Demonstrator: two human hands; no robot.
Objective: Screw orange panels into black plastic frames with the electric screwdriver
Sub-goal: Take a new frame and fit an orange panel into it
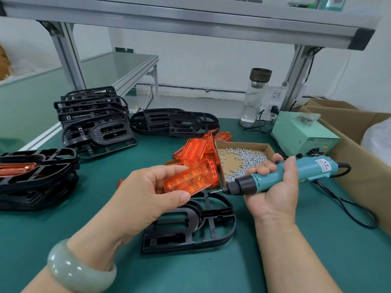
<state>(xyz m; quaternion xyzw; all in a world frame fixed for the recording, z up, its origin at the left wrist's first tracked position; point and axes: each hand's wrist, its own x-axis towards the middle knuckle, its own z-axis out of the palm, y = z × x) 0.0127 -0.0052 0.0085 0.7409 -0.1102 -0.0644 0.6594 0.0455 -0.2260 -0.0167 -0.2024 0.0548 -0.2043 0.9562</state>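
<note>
The left hand covers the near-left part of the black frame lying on the green mat. Its thumb and fingers pinch a ribbed, see-through orange panel just above that frame. The right hand, palm up, grips the teal screwdriver, tip pointing left.

The left hand is angling in from the lower left on a bare forearm, pinching an orange panel between thumb and fingertips. The right hand is lying palm up, fingers curling round the electric screwdriver, its bare forearm rising from the bottom edge.
</note>
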